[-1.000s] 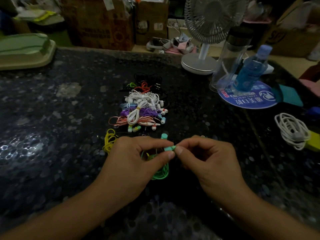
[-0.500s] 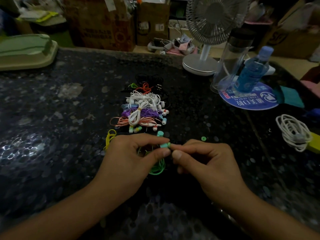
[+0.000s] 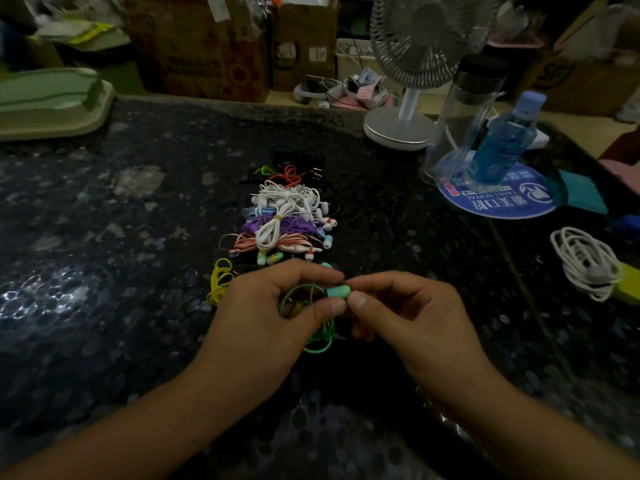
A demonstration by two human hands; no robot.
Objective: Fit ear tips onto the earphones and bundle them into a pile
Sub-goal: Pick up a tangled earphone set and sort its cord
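My left hand (image 3: 273, 313) pinches a mint-green earbud (image 3: 337, 292) between thumb and forefinger, and its green cable (image 3: 320, 336) loops under the palm. My right hand (image 3: 398, 317) pinches the earbud's right end with thumb and forefinger; whether an ear tip sits there is hidden. Just beyond the hands lies a pile of bundled earphones (image 3: 287, 220) in white, purple, pink, orange and black. A yellow cable (image 3: 220, 282) lies left of my left hand.
A dark speckled table (image 3: 121, 271) carries everything. A white fan (image 3: 412, 98), a clear bottle (image 3: 464, 109) and a blue bottle (image 3: 502, 143) on a round blue mat (image 3: 495, 199) stand back right. A white cable coil (image 3: 585, 263) lies far right. A green tray (image 3: 45, 102) sits back left.
Both hands stayed together over the green earphone, shifting slightly. The earbud now shows more fully between the fingertips, and the small green ring seen on the table half a second ago is out of sight.
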